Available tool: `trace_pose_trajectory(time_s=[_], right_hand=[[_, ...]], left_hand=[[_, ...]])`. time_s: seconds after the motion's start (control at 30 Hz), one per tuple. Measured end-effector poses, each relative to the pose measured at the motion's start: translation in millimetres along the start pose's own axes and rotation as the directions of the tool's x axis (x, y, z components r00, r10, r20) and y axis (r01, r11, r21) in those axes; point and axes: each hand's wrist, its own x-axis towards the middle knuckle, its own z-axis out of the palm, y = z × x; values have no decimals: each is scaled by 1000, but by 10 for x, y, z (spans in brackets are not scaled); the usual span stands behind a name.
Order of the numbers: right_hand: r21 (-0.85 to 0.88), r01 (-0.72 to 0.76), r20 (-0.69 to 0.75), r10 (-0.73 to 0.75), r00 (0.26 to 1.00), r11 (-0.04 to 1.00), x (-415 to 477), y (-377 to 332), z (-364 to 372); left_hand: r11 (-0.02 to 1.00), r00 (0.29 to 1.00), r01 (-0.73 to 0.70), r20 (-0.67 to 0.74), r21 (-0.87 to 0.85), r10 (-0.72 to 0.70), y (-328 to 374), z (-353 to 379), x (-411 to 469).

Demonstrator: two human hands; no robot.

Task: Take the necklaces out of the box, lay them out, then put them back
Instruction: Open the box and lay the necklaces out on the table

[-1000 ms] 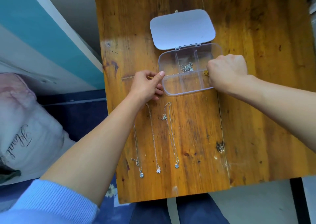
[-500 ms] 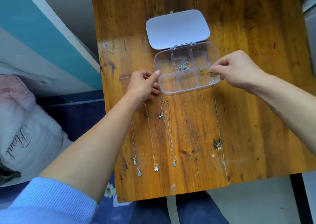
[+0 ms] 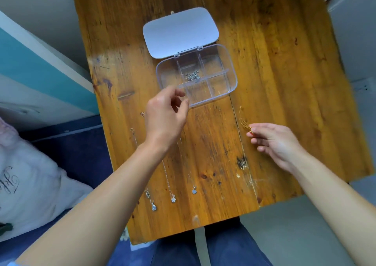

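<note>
Gold necklace (image 3: 243,120): we pinch 1 end in our right hand (image 3: 274,141), chain trailing away from the grip toward the box (image 3: 196,74). Left hand (image 3: 164,117), fingers loosely open and holding nothing, hovers nearer the 3 laid-out necklaces (image 3: 173,184).

On the wooden table (image 3: 274,66) the compartment box (image 3: 225,82) lies toward the far side, its lid (image 3: 180,31) hinged open flat behind it. One chain (image 3: 192,75) sits bunched in the far middle compartment. The left hand (image 3: 164,119) hovers just before the box's near left corner, fingertips (image 3: 182,94) at its rim. Under and nearer than that hand, three necklaces lie side by side, pendants toward the near edge: left necklace (image 3: 154,207), middle necklace (image 3: 173,199), right necklace (image 3: 194,190). Right of them, the right hand (image 3: 274,141) pinches a gold chain (image 3: 243,120), which trails away beyond its fingertips.
</note>
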Motion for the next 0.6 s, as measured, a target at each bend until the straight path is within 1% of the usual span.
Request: trace_pose_trajectory(time_s=[0.07,0.13,0.2,0.23,0.3,0.37,0.43,0.5,0.57,0.6], right_hand=[[-158,35,-63,-46,997,987,35,78,6],[-301,132,-123,-176,977,944,46,77,-40],[-501,216,-159,-334,929,838,37,43,-102],[-587,225,-174,-393,903,778,27,36,-132],[-698,213,-200,-471,859,684,-10,40,-156],[-733,222,-194,-510,838,643,-44,70,-133],[-717,299,-134,-546,827,629,-70,123,-83],[-707,386,-56,-590,805,593,-92,174,-29],[-726,395,-42,-609,792,563,-104,215,-3],[-737,387,-55,-620,783,554,-104,234,-6]], left_hand=[[995,992,-61,119,75,52,-15,91,-176],[981,971,-125,220,149,90,-21,209,-283],[966,950,-172,294,195,110,-13,320,-300],[958,938,-192,326,213,116,-3,368,-282],[940,915,-240,380,243,135,24,466,-221],[925,894,-282,420,255,157,81,568,-144],[912,861,-325,477,250,176,158,673,-72],[884,805,-389,563,260,188,236,775,-23],[851,760,-442,622,284,187,310,862,-11],[842,753,-453,632,293,184,345,898,-15]])
